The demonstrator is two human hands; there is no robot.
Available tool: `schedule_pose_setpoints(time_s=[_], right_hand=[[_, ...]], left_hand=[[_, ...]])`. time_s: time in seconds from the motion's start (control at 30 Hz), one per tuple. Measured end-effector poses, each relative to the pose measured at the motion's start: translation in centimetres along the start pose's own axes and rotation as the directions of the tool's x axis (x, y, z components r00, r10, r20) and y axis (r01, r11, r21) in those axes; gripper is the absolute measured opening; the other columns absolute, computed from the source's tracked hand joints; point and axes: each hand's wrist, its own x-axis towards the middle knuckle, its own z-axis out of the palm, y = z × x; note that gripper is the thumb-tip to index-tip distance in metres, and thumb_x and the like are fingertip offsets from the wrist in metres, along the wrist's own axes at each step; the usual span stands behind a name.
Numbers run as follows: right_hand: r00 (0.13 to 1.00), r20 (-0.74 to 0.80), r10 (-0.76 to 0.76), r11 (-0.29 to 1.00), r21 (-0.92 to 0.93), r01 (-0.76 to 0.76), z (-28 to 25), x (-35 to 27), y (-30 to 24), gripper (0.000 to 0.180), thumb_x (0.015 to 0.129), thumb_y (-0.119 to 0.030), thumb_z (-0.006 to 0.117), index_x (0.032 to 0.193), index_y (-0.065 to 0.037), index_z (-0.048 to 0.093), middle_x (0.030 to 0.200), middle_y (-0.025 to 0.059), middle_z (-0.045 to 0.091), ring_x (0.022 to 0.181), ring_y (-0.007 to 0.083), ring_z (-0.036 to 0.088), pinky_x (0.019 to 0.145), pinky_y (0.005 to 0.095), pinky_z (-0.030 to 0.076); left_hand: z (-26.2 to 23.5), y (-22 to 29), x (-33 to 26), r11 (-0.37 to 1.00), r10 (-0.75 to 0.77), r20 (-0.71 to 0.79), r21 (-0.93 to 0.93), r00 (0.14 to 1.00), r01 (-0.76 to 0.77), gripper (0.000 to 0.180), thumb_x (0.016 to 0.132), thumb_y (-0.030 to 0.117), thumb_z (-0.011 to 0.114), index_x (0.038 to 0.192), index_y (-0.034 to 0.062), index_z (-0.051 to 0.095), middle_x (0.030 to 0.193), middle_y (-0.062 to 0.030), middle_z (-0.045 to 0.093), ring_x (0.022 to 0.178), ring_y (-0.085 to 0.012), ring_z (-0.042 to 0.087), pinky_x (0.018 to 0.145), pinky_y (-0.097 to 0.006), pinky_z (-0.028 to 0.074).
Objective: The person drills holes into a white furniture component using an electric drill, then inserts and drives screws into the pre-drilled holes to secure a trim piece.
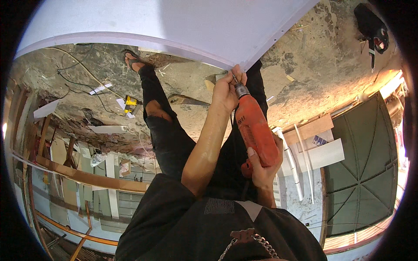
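My right hand (264, 166) grips the handle of an orange power drill (254, 128), which points up toward the edge of a large white board (174, 21). My left hand (228, 89) is raised at the drill's chuck, with its fingers pinched at the bit where it meets the board's lower corner. My legs in black trousers stretch out below the board, one foot in a sandal (131, 58).
A rough concrete floor (313, 56) with loose wires, a yellow tool (129, 103), a hand saw (187, 101) and paper scraps. White strips and boards (320, 154) lie at the right beside a dark green metal gate (365, 165). Wooden planks are stacked at the left.
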Motion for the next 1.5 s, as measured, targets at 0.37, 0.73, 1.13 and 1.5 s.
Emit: schedule_pose_setpoints(time_s=[0.37, 0.73, 1.13, 1.5], right_hand=[[1.0, 0.01, 0.009, 0.998, 0.06, -0.009, 0.2, 0.0, -0.4, 0.061, 0.076, -0.007, 0.073, 0.128, 0.006, 0.044, 0.122, 0.0167, 0.052, 0.113, 0.0226, 0.054, 0.098, 0.0356, 0.044], [0.991, -0.018, 0.13, 0.984, 0.127, -0.127, 0.3, -0.4, -0.1, 0.059, 0.077, -0.01, 0.073, 0.128, 0.005, 0.046, 0.122, 0.0145, 0.052, 0.114, 0.0218, 0.054, 0.098, 0.0348, 0.043], [0.996, -0.026, 0.084, 0.994, 0.076, -0.082, 0.5, -0.4, 0.0, 0.058, 0.077, -0.011, 0.072, 0.126, 0.005, 0.047, 0.119, 0.0144, 0.054, 0.111, 0.0219, 0.055, 0.097, 0.0351, 0.043], [0.989, -0.037, 0.146, 0.98, 0.14, -0.14, 0.6, -0.5, -0.2, 0.058, 0.079, -0.013, 0.074, 0.127, 0.006, 0.047, 0.121, 0.0154, 0.054, 0.112, 0.0221, 0.055, 0.098, 0.0351, 0.043]], left_hand=[[0.1, 0.1, 0.0, 0.999, -0.024, -0.012, -0.021, 1.0, 0.024, 0.029, 0.102, 0.007, 0.042, 0.127, -0.0049, 0.052, 0.086, -0.0033, 0.055, 0.071, -0.012, 0.055, 0.078, -0.034, 0.055], [0.3, -0.2, -0.1, 0.999, 0.024, 0.017, 0.031, 1.0, -0.024, 0.026, 0.102, 0.007, 0.04, 0.119, -0.0062, 0.055, 0.083, -0.0051, 0.056, 0.07, -0.0137, 0.055, 0.079, -0.033, 0.055], [-0.4, 0.0, 0.3, 0.999, 0.012, 0.057, 0.047, 0.998, -0.015, 0.027, 0.104, 0.01, 0.038, 0.12, -0.006, 0.052, 0.085, -0.0039, 0.055, 0.073, -0.0126, 0.054, 0.079, -0.031, 0.054], [-0.3, 0.0, 0.0, 0.997, 0.014, 0.07, 0.072, 0.997, -0.02, 0.028, 0.104, 0.011, 0.037, 0.121, -0.0059, 0.052, 0.088, -0.0049, 0.057, 0.076, -0.0146, 0.056, 0.081, -0.034, 0.054]])
